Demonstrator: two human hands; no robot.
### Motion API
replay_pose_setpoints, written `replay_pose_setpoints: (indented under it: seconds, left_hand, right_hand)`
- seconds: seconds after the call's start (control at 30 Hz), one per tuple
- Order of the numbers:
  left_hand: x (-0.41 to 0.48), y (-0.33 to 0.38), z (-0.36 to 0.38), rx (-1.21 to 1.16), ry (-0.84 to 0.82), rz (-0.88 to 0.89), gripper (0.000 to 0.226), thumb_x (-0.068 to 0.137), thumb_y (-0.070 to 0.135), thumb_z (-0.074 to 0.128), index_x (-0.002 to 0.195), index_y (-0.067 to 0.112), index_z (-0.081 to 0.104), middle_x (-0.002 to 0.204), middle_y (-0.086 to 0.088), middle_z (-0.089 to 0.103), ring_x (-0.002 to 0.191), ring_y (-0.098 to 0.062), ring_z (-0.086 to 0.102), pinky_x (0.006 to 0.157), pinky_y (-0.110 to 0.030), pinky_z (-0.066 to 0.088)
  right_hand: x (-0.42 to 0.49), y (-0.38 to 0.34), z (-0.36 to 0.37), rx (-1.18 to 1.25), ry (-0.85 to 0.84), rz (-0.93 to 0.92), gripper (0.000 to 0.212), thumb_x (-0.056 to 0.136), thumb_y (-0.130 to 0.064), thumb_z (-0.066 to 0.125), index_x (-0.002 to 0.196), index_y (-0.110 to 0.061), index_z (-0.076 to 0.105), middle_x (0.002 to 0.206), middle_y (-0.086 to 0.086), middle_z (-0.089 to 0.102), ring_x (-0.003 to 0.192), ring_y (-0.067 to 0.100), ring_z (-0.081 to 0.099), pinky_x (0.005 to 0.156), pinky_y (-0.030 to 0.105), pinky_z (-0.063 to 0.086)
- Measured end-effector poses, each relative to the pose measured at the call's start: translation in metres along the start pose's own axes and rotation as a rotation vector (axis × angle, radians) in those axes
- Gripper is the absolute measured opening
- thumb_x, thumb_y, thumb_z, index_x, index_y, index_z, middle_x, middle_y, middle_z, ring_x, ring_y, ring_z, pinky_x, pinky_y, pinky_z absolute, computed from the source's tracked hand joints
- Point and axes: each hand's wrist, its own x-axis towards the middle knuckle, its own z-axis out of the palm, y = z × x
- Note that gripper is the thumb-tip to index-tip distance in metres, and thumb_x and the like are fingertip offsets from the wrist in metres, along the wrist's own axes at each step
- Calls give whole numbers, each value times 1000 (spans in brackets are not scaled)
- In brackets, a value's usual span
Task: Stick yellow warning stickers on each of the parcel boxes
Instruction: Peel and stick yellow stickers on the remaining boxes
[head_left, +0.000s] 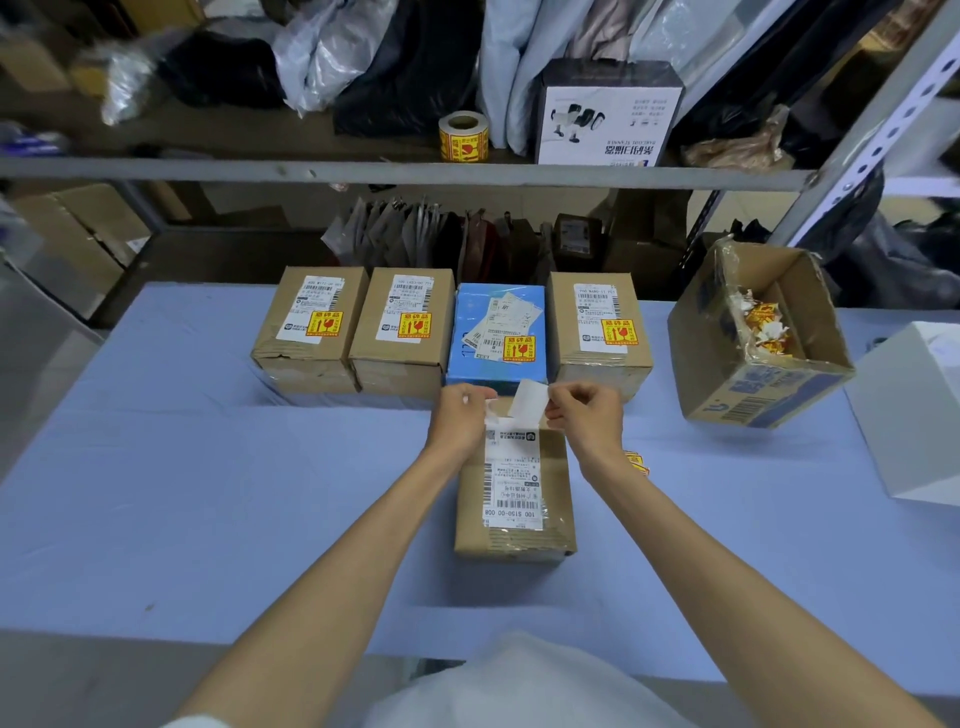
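Both hands pinch one curled white paper slip (527, 397) between them, the left hand (460, 415) at its left edge and the right hand (584, 413) at its right. They are above the far end of the near brown parcel box (556, 483), which carries a white shipping label (511, 483). Beyond it on the blue counter (208, 493) is a row of four parcel boxes (400, 364). Each bears a yellow warning sticker (414, 326) with red print. Loose yellow stickers (636, 462) lie beside the right wrist.
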Motion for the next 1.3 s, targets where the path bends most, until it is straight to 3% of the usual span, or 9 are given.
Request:
replay_pose_setpoints:
  seconds: [0.17,0.3,0.43,0.53,0.63,0.77,0.9,1.0,1.3]
  left_hand:
    - [-9,-1,-5,75,-10,69,46,97,42,45,60,16,38,53,4,36,51,-10,34,51,-27,26]
    - [-15,-7,-8,96,-12,56,60,101,49,29,53,16,45,54,-1,55,51,-15,53,57,-26,41]
    - [-20,-5,-7,56,-31,19,59,101,48,25,60,14,51,64,-8,60,62,-20,58,57,-25,40]
    - [-20,-7,-6,121,-27,55,52,103,38,28,68,20,62,100,-30,63,91,-40,58,70,-31,36]
    - [-18,-8,-6,134,-63,61,29,99,18,32,97,21,61,112,-21,62,94,-25,58,76,-32,44]
    - [-21,-6,-6,209,-168,97,38,97,6,31,130,22,41,114,-11,59,103,-25,58,69,-28,46]
    - [-28,2,0,414,-75,277,16,99,25,41,105,20,55,97,-2,64,91,-20,60,67,-31,42]
    - [-32,4,3,530,-7,367,25,85,46,63,94,23,56,77,8,62,78,-12,59,64,-27,41]
    - [-30,-1,11,531,45,406,5,85,25,65,87,25,60,83,10,65,85,-12,61,72,-31,49]
  right_hand:
    - [-7,1,4,27,-16,8,20,88,-9,60,70,-12,66,66,8,66,64,17,62,66,33,56]
    - [-10,2,6,5,-20,4,17,88,-11,60,74,-7,69,69,9,68,66,18,64,68,35,57]
    - [-12,3,5,-19,-12,5,18,89,-13,60,74,-11,68,73,8,69,69,18,65,68,33,58]
    - [-12,3,4,-27,-13,11,16,90,-13,61,76,-10,69,74,8,69,69,18,65,67,31,58]
    - [-12,1,4,-34,-14,14,16,90,-14,60,78,-8,69,73,8,69,67,17,64,64,26,56]
    - [-14,-1,6,-35,-6,26,17,89,-12,60,75,-7,69,69,7,67,67,19,64,66,32,56]
    - [-17,-1,9,-58,15,21,21,87,-11,61,68,-11,69,66,7,68,66,19,64,70,37,57]
    - [-18,-2,10,-67,27,13,21,84,-11,62,65,-11,70,65,7,68,64,18,63,72,42,57]
    - [-23,-5,5,6,-82,6,15,83,-11,61,77,-7,75,72,9,72,70,21,69,67,33,57]
